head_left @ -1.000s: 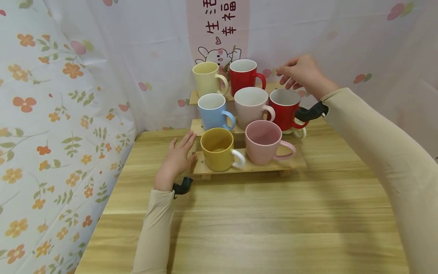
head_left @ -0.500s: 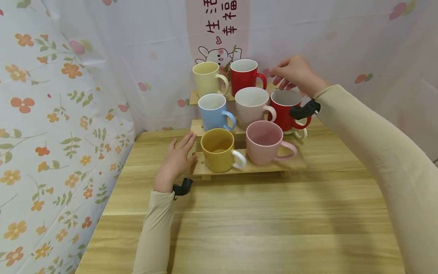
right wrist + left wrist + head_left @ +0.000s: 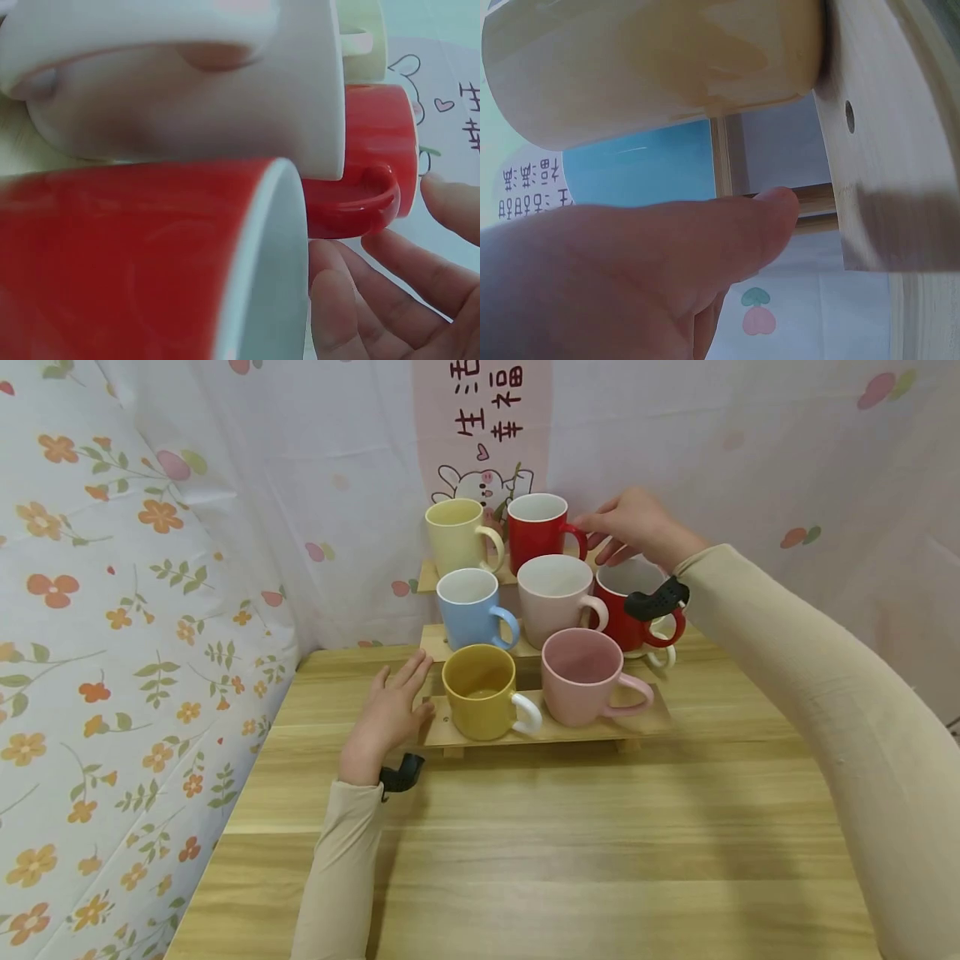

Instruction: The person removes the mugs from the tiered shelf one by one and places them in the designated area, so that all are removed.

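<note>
My right hand is beside the handle of a red mug on the top step of a wooden rack. In the right wrist view its fingers are spread below the handle, the thumb above; whether a fingertip touches is unclear. A second red mug stands under that forearm. My left hand lies at the rack's left end with fingers extended, near a mustard mug with a white handle. The left wrist view shows its thumb near the front board, holding nothing.
A pale yellow mug shares the top step. Blue and pale pink mugs stand on the middle step. A deeper pink mug is in front. A cream handle shows below the right red mug. Patterned curtains hang behind.
My right hand has moved left, from above the right-hand red mug to the handle of the top red mug. The left hand and the mugs have stayed put.
</note>
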Demonstrator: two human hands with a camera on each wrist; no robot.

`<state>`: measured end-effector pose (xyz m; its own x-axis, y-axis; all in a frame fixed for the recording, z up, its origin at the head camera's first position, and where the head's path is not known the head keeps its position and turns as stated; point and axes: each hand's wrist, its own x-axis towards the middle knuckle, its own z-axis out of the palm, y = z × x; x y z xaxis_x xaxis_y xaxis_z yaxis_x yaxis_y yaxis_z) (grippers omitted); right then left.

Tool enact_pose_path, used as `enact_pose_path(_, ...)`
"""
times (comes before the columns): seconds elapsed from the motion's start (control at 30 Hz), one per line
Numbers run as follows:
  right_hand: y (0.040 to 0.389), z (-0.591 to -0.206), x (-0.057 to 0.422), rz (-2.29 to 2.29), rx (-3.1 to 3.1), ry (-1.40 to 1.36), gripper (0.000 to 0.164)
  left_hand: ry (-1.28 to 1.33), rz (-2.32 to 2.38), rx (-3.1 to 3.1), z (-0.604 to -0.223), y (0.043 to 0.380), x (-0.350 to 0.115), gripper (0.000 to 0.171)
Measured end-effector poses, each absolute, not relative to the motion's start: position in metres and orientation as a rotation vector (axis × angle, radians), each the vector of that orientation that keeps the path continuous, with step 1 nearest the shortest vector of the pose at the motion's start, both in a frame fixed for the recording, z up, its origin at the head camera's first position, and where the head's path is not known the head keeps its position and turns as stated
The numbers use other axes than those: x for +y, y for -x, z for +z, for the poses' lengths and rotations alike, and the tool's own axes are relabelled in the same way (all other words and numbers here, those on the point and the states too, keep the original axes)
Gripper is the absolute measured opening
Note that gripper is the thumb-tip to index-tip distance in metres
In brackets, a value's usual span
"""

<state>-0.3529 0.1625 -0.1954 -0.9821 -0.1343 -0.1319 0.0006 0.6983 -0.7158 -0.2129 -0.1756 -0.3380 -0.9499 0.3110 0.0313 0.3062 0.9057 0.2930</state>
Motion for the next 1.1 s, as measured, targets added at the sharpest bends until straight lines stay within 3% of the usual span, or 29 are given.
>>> enact_pose_path(1.1,0.362,-0.199,0.144,-1.109,2.708,0.151,0.043,-0.502,0.486,3.046,-0.336,0.212,-0.177,0.07)
